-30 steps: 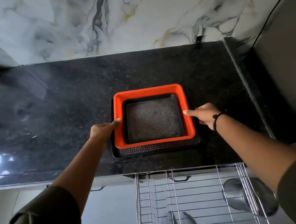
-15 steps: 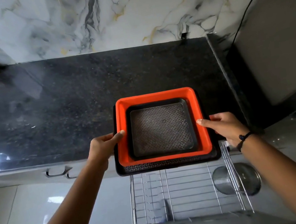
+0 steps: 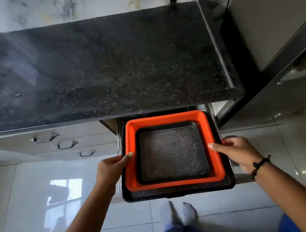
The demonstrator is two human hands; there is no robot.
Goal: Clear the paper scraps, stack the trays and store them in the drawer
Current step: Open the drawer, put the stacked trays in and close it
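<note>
The left hand [image 3: 112,168] grips the left edge of the tray stack, thumb on the rim of the orange tray [image 3: 132,171]. The right hand [image 3: 236,152] grips the right edge the same way. A small black tray [image 3: 171,154] sits inside the orange one, which sits in a large black tray [image 3: 180,189]. The stack is in the air over the open drawer [image 3: 213,118], below the black granite countertop [image 3: 100,64].

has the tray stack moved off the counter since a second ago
Yes. The tray stack came toward the person, off the black countertop, and both hands now hold it over the open drawer.
</note>
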